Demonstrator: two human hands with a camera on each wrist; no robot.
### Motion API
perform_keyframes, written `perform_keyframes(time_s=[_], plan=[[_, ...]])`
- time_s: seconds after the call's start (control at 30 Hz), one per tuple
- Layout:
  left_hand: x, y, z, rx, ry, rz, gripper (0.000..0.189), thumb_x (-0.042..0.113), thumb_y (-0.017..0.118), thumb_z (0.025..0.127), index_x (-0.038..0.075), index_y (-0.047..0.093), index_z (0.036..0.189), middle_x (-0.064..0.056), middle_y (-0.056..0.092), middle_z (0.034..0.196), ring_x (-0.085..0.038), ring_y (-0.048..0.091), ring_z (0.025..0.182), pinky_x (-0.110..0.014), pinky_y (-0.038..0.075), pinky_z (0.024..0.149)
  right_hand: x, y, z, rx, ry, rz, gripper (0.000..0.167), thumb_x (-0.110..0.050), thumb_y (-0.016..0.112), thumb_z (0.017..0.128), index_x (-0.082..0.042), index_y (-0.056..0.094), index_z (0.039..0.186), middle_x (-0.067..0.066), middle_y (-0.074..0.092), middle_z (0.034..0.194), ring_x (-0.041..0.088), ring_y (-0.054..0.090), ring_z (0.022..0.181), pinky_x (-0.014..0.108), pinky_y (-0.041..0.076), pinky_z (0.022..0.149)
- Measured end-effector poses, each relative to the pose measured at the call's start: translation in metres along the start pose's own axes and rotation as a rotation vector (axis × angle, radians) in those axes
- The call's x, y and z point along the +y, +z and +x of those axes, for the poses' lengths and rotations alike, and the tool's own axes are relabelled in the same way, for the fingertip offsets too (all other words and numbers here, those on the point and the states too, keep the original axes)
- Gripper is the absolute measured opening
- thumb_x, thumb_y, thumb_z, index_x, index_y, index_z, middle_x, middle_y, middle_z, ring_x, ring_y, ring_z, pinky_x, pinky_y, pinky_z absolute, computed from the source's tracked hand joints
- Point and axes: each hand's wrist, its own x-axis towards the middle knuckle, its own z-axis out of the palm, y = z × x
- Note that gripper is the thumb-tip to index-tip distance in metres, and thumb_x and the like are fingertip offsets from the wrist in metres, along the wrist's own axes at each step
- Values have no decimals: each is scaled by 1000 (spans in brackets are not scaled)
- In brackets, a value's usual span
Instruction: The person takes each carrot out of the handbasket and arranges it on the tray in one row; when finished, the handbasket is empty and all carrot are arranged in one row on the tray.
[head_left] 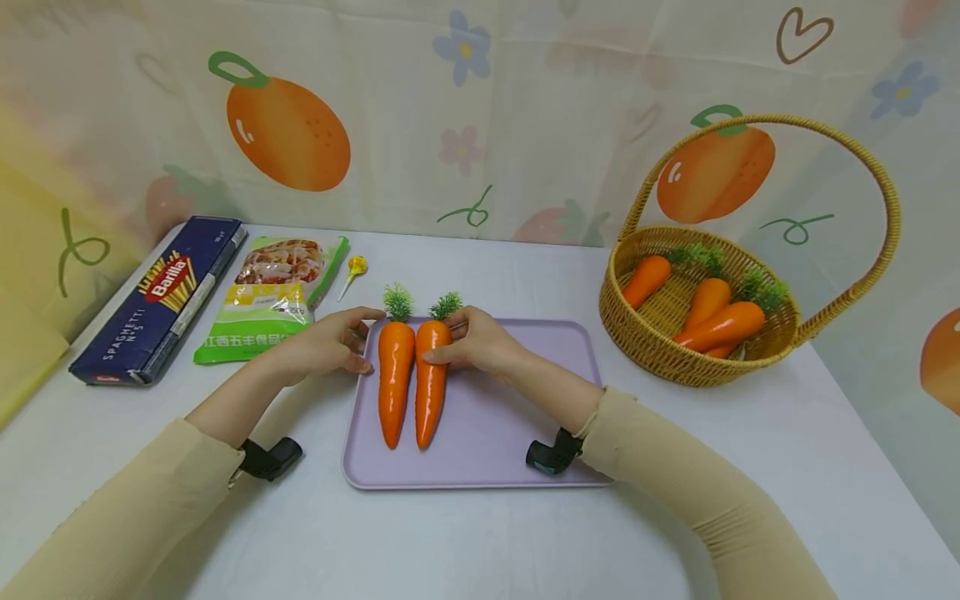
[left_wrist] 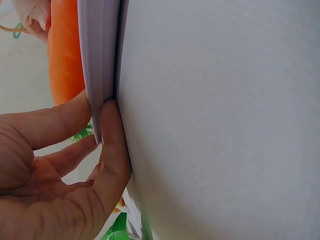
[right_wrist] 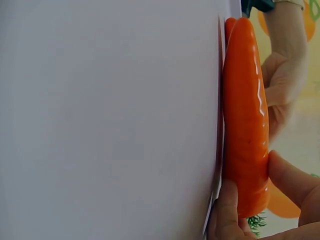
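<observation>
Two orange toy carrots with green tops lie side by side on a lilac tray (head_left: 510, 450), tips toward me. My right hand (head_left: 480, 340) holds the right-hand carrot (head_left: 430, 396) near its top. In the right wrist view, the thumb (right_wrist: 287, 172) and fingers are on opposite sides of that carrot (right_wrist: 245, 115). At the tray's left edge, beside the left-hand carrot (head_left: 395, 375), is my left hand (head_left: 326, 343). The left wrist view has its thumb and a finger pinching the tray's rim (left_wrist: 95, 60) from both sides.
A wicker basket (head_left: 660, 358) with a tall handle stands at the right, holding several more carrots. On the left lie a blue spaghetti box (head_left: 161, 300), a green food packet (head_left: 270, 292) and a yellow lollipop (head_left: 357, 265). A printed curtain (head_left: 525, 108) hangs behind the white table.
</observation>
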Motion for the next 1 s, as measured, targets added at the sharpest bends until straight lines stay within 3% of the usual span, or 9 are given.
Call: perform_keyframes(time_s=[1.0], plan=[[3,0,-3,4,-1,7,79,7,68,85,3,28,153,-31,40,139,-36,50,112,-32,48,86,-2,2,-2,18,-13,-24,60,-6,76,83,7,46,134,24,58,126,21,63,96,30,59,83]])
